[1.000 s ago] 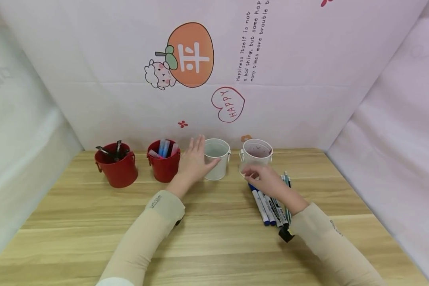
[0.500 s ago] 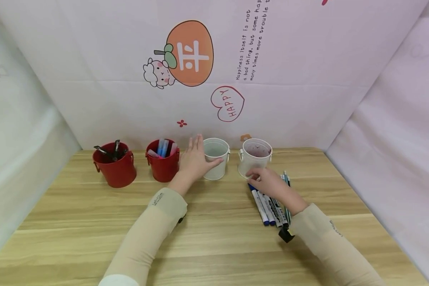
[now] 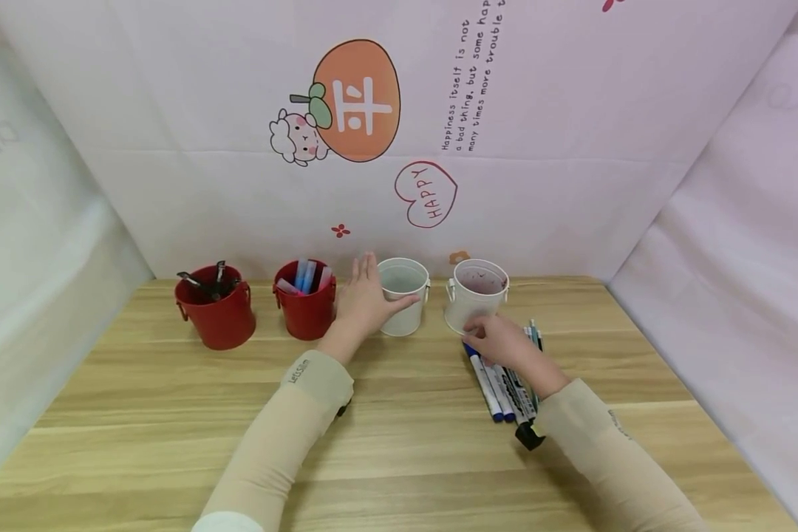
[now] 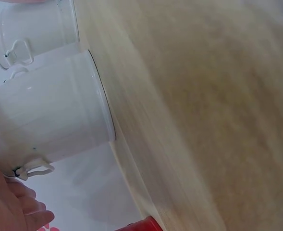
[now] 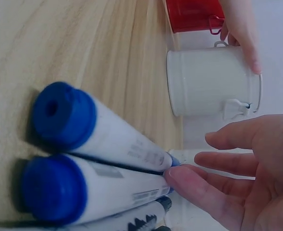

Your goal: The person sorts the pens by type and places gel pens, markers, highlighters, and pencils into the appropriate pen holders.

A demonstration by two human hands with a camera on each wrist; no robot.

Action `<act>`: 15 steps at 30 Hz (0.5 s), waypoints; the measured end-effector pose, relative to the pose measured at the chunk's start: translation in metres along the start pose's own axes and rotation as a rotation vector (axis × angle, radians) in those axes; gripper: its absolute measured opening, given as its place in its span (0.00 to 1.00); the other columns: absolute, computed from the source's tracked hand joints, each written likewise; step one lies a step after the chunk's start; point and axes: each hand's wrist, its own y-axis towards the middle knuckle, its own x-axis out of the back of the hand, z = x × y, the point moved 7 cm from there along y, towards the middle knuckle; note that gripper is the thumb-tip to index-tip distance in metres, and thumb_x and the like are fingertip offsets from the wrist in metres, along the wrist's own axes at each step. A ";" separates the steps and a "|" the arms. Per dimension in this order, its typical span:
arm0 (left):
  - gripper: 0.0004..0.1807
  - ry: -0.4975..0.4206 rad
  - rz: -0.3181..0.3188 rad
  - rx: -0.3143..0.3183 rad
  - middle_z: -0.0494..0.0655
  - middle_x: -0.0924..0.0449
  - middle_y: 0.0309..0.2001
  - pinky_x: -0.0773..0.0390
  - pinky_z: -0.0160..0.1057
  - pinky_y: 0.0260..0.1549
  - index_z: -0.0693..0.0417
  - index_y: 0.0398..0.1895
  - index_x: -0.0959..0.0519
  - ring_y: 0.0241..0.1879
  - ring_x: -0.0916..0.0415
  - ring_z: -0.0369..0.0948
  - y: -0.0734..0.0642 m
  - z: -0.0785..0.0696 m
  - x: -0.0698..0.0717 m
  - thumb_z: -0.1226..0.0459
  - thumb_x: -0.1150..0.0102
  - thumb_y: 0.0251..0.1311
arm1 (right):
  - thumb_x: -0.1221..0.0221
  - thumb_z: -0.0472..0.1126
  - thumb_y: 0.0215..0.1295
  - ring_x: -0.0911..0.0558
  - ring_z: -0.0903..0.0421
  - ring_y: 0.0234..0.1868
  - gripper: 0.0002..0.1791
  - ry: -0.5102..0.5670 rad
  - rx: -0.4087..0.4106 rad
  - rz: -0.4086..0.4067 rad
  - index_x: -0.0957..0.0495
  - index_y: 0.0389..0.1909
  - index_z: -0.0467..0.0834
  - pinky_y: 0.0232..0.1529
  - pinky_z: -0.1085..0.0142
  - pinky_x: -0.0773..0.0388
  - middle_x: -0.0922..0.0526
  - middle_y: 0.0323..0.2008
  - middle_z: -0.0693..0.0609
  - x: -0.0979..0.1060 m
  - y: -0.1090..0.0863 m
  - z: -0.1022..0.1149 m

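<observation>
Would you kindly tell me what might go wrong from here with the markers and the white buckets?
The blue-ended markers lie close side by side near the right hand's fingertips, so picking one up might drag or roll its neighbour.

The right hand is also just in front of one white bucket, so lifting carelessly could knock it.

The left hand is at the rim of the other white bucket; a sideways nudge might slide or tip it.

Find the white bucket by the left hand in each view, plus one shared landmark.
Head: white bucket, near the picture's centre, slightly below middle.
Left wrist: white bucket, at left, the lower of two.
Right wrist: white bucket, right of centre in the upper half.
Shared landmark: the nearest red bucket, cut off in both wrist views.
</observation>
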 end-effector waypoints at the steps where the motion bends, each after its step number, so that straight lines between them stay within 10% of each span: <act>1: 0.69 0.003 -0.003 -0.001 0.59 0.53 0.81 0.36 0.59 0.69 0.64 0.82 0.54 0.80 0.56 0.56 0.000 0.000 0.000 0.24 0.43 0.52 | 0.42 0.39 0.76 0.19 0.54 0.21 0.18 0.000 -0.006 0.000 0.22 0.58 0.31 0.26 0.63 0.22 0.16 0.36 0.44 -0.001 0.001 -0.001; 15: 0.67 0.023 -0.015 0.008 0.60 0.51 0.81 0.35 0.57 0.69 0.66 0.81 0.51 0.79 0.54 0.56 0.000 -0.001 -0.002 0.26 0.42 0.54 | 0.38 0.37 0.71 0.18 0.55 0.20 0.21 -0.004 -0.006 0.035 0.23 0.59 0.28 0.26 0.63 0.19 0.15 0.36 0.45 -0.010 0.008 -0.005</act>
